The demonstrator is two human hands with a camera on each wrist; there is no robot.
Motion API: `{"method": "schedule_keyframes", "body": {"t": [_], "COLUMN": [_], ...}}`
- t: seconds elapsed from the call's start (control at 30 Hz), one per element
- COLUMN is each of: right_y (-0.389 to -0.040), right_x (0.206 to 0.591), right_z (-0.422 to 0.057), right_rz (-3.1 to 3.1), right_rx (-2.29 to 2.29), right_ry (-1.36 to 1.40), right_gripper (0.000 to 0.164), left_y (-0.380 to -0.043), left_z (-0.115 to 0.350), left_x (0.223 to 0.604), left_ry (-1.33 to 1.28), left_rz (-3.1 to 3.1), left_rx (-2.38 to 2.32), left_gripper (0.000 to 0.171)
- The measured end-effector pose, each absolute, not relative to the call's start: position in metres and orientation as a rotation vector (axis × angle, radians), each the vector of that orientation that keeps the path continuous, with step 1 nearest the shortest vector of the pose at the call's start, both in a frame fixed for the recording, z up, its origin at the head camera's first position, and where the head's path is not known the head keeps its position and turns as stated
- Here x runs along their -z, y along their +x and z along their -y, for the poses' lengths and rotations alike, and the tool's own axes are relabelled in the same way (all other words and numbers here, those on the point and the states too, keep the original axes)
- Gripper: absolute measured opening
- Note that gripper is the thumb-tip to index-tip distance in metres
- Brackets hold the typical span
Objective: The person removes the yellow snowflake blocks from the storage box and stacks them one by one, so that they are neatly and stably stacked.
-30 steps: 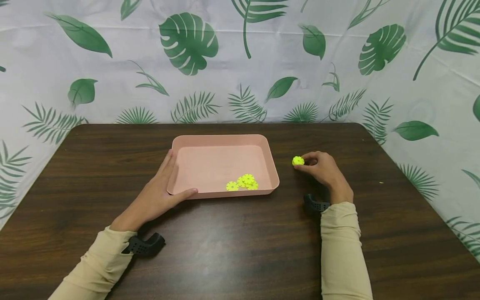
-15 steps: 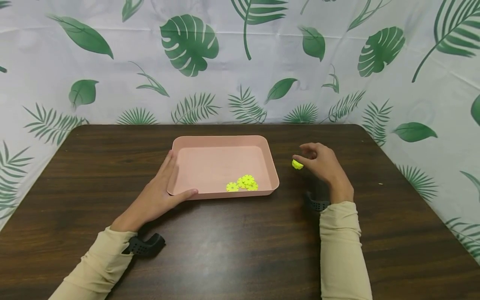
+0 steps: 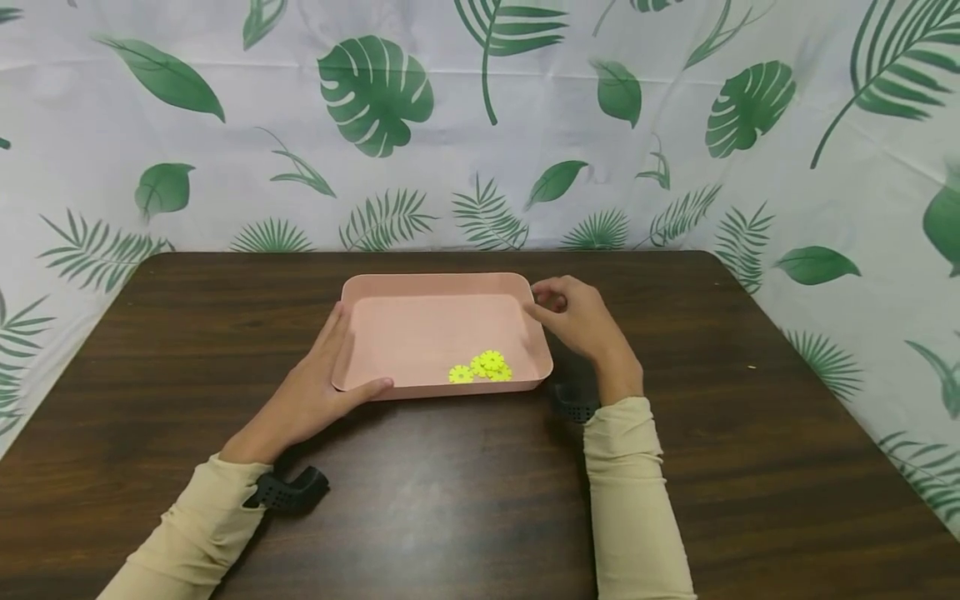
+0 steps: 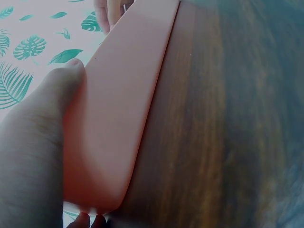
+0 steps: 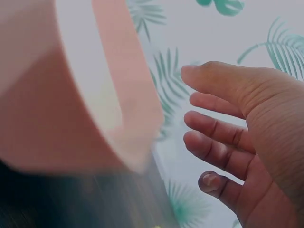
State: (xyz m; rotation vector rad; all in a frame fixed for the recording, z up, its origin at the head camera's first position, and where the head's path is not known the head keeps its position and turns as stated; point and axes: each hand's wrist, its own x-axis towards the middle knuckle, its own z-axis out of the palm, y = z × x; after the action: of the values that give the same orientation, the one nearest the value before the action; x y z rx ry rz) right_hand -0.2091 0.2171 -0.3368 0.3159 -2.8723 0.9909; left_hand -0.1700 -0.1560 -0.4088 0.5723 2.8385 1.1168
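Note:
A pink rectangular tray (image 3: 416, 333) stands on the table with several yellow notched discs (image 3: 491, 365) in its near right part. My left hand (image 3: 303, 400) rests around the tray's near left corner, fingers straight along the left wall, thumb on the near rim. Near the tray's right rim is my right hand (image 3: 585, 321); no disc shows between its fingers. In the right wrist view the right hand's fingers (image 5: 223, 137) are loosely bent and spread apart, beside the tray wall (image 5: 38, 109). A small yellow spot (image 5: 157, 227) shows at that view's bottom edge.
The dark wooden table (image 3: 450, 500) ends at a far edge just behind the tray. Behind it hangs a white cloth (image 3: 480, 108) printed with green leaves. Dark wrist mounts (image 3: 292, 490) sit on both forearms. A tiny pale speck (image 3: 752, 367) lies on the table at right.
My right hand has moved left from the yellow discs on the table to the tray's right rim. Those discs no longer show in the head view. My left hand and the tray stay put.

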Motion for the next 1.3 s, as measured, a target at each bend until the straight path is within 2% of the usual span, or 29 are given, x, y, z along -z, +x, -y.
{"method": "schedule_keyframes", "body": {"t": [0.2, 0.43, 0.67, 0.9, 1.3], "right_y": [-0.206, -0.208, -0.204, -0.201, -0.203], "right_x": [0.336, 0.34, 0.339, 0.335, 0.339], "right_z": [-0.189, -0.165, -0.164, -0.164, -0.163], "right_rz": [2.891, 3.082, 3.235, 3.343, 3.311], "right_rx": [-0.975, -1.031, -1.015, -0.939, -0.92], "right_ry": [0.414, 0.552, 0.508, 0.419, 0.483], "right_gripper": [0.032, 0.033, 0.03, 0.037, 0.028], "left_y": [-0.17, -0.171, -0.171, -0.171, -0.17], "left_z": [0.156, 0.155, 0.154, 0.155, 0.157], "left_x": [0.409, 0.41, 0.41, 0.409, 0.41], "left_ry": [0.577, 0.575, 0.585, 0.583, 0.601], "left_rz": [-2.839, -2.831, -2.83, -2.833, -2.841], "left_rx": [-1.117, -1.126, -1.132, -1.144, -1.132], "left_gripper": [0.115, 0.115, 0.116, 0.115, 0.114]}}
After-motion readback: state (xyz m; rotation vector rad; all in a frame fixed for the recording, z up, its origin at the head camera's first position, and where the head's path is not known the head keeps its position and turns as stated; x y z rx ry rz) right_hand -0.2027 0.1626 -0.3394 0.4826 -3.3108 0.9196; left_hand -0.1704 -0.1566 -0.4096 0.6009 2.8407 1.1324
